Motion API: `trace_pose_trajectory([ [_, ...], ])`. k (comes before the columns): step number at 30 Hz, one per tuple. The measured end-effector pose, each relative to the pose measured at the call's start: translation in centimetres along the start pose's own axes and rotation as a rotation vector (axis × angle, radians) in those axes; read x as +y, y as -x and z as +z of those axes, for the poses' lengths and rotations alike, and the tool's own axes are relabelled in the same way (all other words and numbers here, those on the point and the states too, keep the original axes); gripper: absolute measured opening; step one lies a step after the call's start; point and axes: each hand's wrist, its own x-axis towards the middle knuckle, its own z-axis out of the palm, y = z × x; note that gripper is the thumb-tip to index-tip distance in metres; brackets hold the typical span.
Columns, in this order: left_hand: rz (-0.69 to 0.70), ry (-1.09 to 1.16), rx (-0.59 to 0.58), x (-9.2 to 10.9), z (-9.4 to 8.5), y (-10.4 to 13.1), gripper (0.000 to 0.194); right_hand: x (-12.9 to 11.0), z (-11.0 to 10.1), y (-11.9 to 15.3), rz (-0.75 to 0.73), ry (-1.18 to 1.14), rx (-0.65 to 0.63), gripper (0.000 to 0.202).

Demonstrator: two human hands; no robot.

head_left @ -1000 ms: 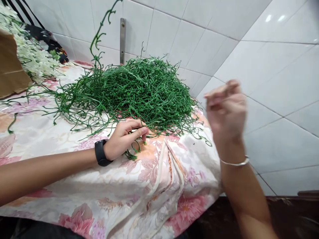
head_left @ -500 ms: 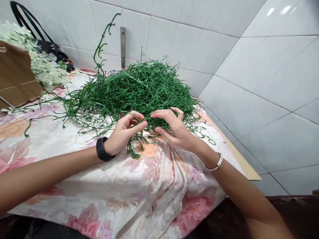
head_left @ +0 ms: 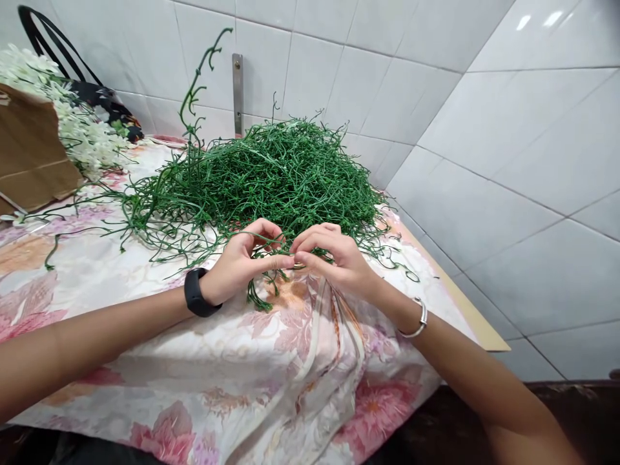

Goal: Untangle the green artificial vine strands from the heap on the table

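A big tangled heap of green plastic flower stems (head_left: 295,174) lies on the floral cloth in front of me. At its near edge, my left hand (head_left: 249,255), with a black band on the wrist, is closed on a thin green plastic stem (head_left: 264,238). My right hand (head_left: 334,255), wearing a silver bangle, pinches at the same stem, its thumb and fingertips meeting the left thumb tip. The exact spot between the fingertips is partly hidden. Just below the left hand, a small bunch of green stem ends (head_left: 260,297) rests on the cloth.
White artificial flowers (head_left: 92,139) stand at the left behind a brown cardboard piece (head_left: 33,148). Behind them is a dark bag with black handles (head_left: 53,39). A tiled wall (head_left: 320,71) closes off the back and right. One stem (head_left: 194,90) sticks up from the heap.
My right hand has moved in and down to the left hand, and its spread fingers have closed at the stem. The left thumb has stretched toward it. The heap looks the same.
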Motion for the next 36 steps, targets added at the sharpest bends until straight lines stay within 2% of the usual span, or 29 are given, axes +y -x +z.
trace_pose_trajectory([
  [5, -0.011, 0.048, 0.002, 0.0, 0.0, -0.1, 0.024, -0.1, -0.7, 0.0, 0.084, -0.212, 0.107, 0.013],
  [8, 0.01, 0.05, 0.003, -0.1, -0.1, -0.1, 0.022, 0.1, -0.6, 0.0, 0.107, -0.25, 0.156, 0.013],
  [11, 0.019, 0.045, 0.01, -0.1, -0.1, -0.1, 0.019, 0.3, -0.4, 0.1, 0.106, -0.15, 0.163, 0.013],
  [16, 0.037, -0.002, 0.005, -0.2, -0.1, -0.1, 0.017, -0.1, -0.1, 0.3, 0.025, 0.165, 0.158, 0.007],
  [20, 0.083, -0.117, -0.029, -0.3, 0.0, 0.0, 0.016, -0.1, 0.4, 0.4, -0.007, 0.166, 0.183, 0.01],
  [26, 0.153, -0.334, -0.132, 0.2, 0.0, 0.2, 0.019, 0.6, 0.9, 0.3, 0.107, -0.131, 0.176, 0.008],
  [32, 0.163, -0.275, -0.118, 0.5, 0.4, 0.2, 0.016, 0.4, 1.1, 0.3, 0.225, -0.491, 0.101, 0.007],
  [36, 0.18, -0.264, -0.095, 0.4, 0.4, 0.1, 0.012, 0.3, 1.3, 0.3, 0.361, -0.738, 0.132, 0.008],
])
